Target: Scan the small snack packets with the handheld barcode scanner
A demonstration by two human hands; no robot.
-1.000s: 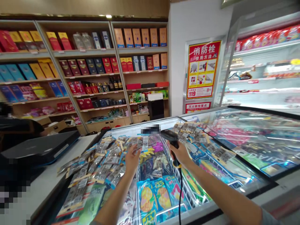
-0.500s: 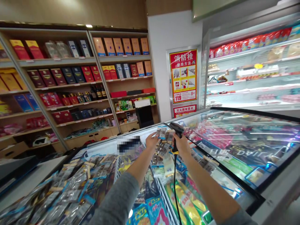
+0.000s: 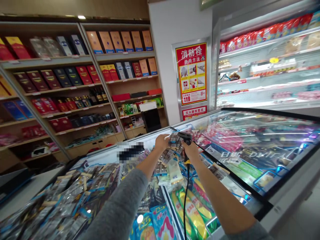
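The right hand (image 3: 191, 150) is closed round the handle of a corded barcode scanner (image 3: 185, 136). The scanner's long axis runs roughly upright, with the head at the far end, tipped toward the left hand, and its black cord (image 3: 185, 203) drops toward the near side. The left hand (image 3: 162, 142) is narrowly closed, its fingers curled on a pale slim item (image 3: 167, 136) whose tip pokes out to the right, toward the scanner head. Most of the item is hidden, so its full shape cannot be told. It lies just left of the scanner head, and the two hands almost meet.

Both hands are over the far end of an open chest freezer, with its glass lid (image 3: 250, 140) to the right. Silver packets (image 3: 163, 168) lie under the hands, more packets (image 3: 62, 203) are heaped to the left, and yellow ice-pop bags (image 3: 191, 213) lie near the right forearm.

Compared with half a second ago, the hands sit closer together, the left hand is higher, and the scanner head is nearer the item. The whole view has also swung a little.
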